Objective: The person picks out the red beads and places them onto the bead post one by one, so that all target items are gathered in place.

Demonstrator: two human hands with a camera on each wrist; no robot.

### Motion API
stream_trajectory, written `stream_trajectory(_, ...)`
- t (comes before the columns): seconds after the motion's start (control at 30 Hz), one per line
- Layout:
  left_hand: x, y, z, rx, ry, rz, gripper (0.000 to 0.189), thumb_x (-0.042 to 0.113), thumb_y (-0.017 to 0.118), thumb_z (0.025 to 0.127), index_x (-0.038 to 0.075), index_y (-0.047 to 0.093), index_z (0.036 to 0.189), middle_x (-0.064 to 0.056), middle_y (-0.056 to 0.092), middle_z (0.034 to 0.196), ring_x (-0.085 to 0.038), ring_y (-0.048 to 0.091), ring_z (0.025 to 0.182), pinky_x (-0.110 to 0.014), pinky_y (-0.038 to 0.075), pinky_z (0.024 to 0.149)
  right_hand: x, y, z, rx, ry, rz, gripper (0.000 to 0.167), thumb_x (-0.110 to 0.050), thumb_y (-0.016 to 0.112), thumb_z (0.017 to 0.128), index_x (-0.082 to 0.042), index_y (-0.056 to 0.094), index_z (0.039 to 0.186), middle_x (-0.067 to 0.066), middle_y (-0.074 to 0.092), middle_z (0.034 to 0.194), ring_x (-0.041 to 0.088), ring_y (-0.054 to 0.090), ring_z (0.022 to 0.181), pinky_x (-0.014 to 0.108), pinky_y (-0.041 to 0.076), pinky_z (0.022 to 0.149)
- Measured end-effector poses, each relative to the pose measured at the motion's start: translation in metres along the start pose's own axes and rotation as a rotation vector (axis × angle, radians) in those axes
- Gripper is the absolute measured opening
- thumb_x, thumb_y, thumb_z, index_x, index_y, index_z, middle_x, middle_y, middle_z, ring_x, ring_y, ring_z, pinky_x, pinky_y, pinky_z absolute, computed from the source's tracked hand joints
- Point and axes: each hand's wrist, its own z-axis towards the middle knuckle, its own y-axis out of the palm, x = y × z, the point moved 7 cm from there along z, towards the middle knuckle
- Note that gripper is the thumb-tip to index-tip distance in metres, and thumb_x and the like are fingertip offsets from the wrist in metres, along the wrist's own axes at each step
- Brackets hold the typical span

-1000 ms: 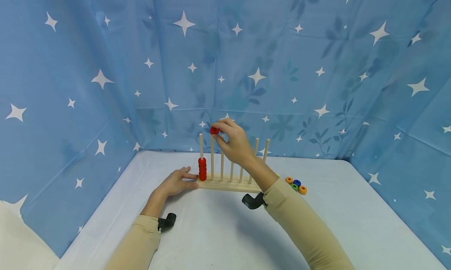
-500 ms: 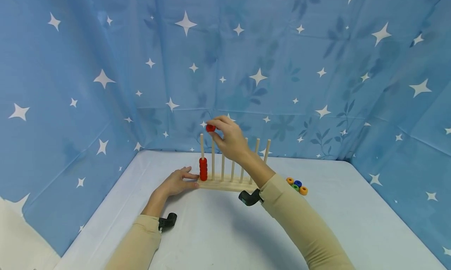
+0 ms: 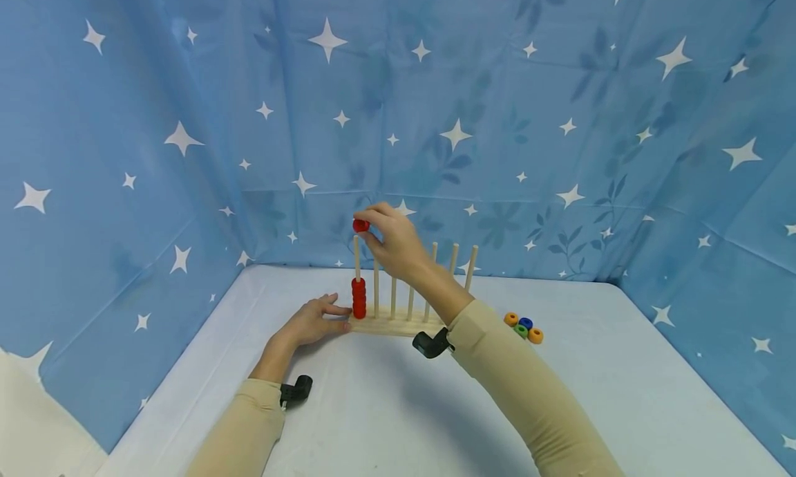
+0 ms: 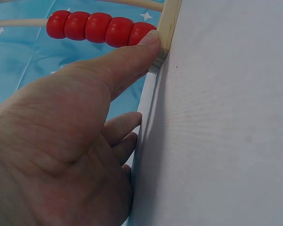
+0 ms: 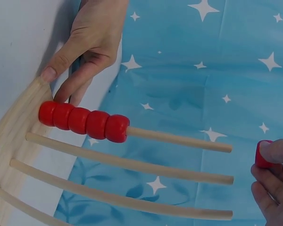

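A wooden bead rack (image 3: 393,325) stands on the table with upright pegs along its base. Several red beads (image 5: 78,120) are stacked on the leftmost peg, whose upper part is bare. My left hand (image 3: 311,322) pinches the left end of the base between thumb and index finger, beside the stack. Above the leftmost peg's tip, my right hand (image 3: 394,243) pinches a single red bead (image 3: 361,225) between thumb and fingers. In the right wrist view a gap separates that bead from the peg tip. The right forearm hides part of the rack's right side.
Loose beads in orange (image 3: 535,335), blue (image 3: 525,323) and green (image 3: 520,331) lie on the white table (image 3: 348,422) to the right of the rack. A blue star-patterned curtain (image 3: 435,83) hangs behind and at both sides.
My right hand has carried the red bead leftward, from above the second peg to above the leftmost one. The left hand stays at the base's end.
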Motion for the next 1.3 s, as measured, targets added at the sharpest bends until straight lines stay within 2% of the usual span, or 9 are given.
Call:
stream_trajectory(0.57, -0.002, -0.001, 0.002, -0.004, 0.000, -0.016, 0.043, 0.032, 0.082, 0.090, 0.017, 0.076, 0.129, -0.020, 0.034, 0.167, -0.044, 0.016, 0.160, -0.071, 0.016, 0.124, -0.002, 0.008, 0.008, -0.030, 0.026, -0.022, 0.030, -0.001, 0.068, 0.099, -0.004, 0.071, 0.129, 0.008, 0.070, 0.122, 0.022, 0.071, 0.107, 0.030, 0.059, 0.091)
stream_trajectory(1.03, -0.001, 0.001, 0.001, -0.012, -0.005, -0.034, 0.043, 0.030, 0.083, 0.090, 0.016, 0.075, 0.130, -0.019, 0.034, 0.167, -0.043, 0.016, 0.160, -0.070, 0.015, 0.124, 0.001, 0.017, 0.007, -0.087, 0.070, -0.043, 0.031, -0.005, 0.069, 0.100, -0.007, 0.071, 0.130, 0.006, 0.070, 0.126, 0.024, 0.070, 0.112, 0.033, 0.059, 0.093)
stream_trajectory(1.3, 0.000, -0.001, 0.000, -0.011, -0.005, -0.026, 0.043, 0.031, 0.082, 0.090, 0.016, 0.076, 0.129, -0.021, 0.035, 0.167, -0.045, 0.017, 0.159, -0.072, 0.016, 0.123, 0.003, 0.024, 0.006, -0.128, 0.077, -0.079, 0.030, -0.008, 0.070, 0.100, -0.009, 0.071, 0.130, 0.005, 0.071, 0.124, 0.023, 0.070, 0.110, 0.034, 0.059, 0.092)
